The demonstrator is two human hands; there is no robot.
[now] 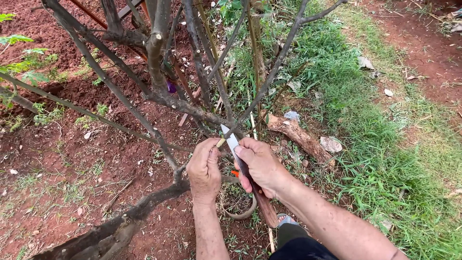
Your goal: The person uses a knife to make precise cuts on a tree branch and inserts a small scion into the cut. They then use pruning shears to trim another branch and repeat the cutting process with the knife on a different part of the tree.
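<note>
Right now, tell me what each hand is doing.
Left hand: closed, fingers pinching a cut twig.
Right hand: closed around a wooden-handled knife, blade at the twig's tip.

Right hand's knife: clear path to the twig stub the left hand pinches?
Probably yes: the right hand has the knife blade beside the cut twig that the left hand pinches; nothing lies between them.

Broken log point(301, 137) on grass point(375, 159), red soil point(57, 159)

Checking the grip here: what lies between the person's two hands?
In the head view, the steel knife blade and cut pale twig stub sit between left hand and right hand.
</note>
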